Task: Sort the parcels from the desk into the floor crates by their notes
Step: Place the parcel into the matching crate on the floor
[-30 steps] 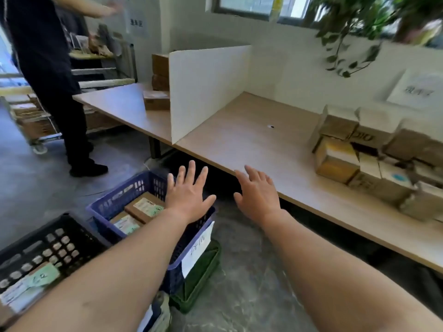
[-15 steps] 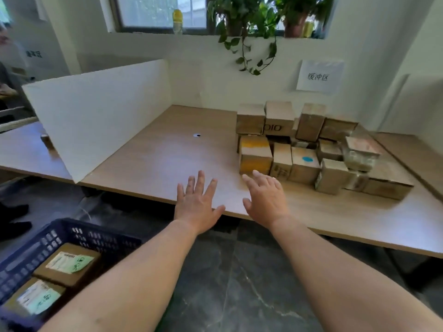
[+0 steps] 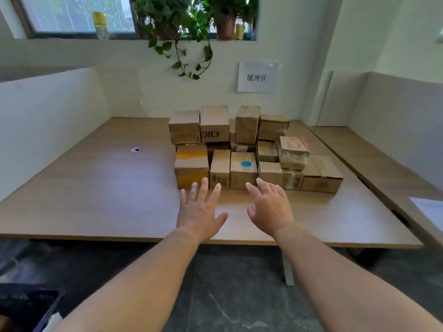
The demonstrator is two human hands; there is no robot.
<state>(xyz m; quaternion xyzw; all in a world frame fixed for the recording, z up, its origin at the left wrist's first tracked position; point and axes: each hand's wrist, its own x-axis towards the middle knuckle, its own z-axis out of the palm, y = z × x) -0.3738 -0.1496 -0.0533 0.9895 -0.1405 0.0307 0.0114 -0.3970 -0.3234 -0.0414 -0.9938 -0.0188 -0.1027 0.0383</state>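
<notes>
Both hands out over the desk [image 3: 100,188], palms down, fingers spread straight, holding nothing. Left hand [image 3: 200,209] and right hand [image 3: 269,206] side by side, a gap between them. Stacked cardboard parcels [image 3: 239,149] just ahead of the fingertips; box with blue dot [image 3: 243,170] between and beyond both hands. Dark crate [image 3: 26,305] on floor, low left of left arm.

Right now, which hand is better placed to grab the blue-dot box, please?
Probably the right hand: its fingers point toward the blue-dot box; the left hand faces the yellow-marked box.
</notes>
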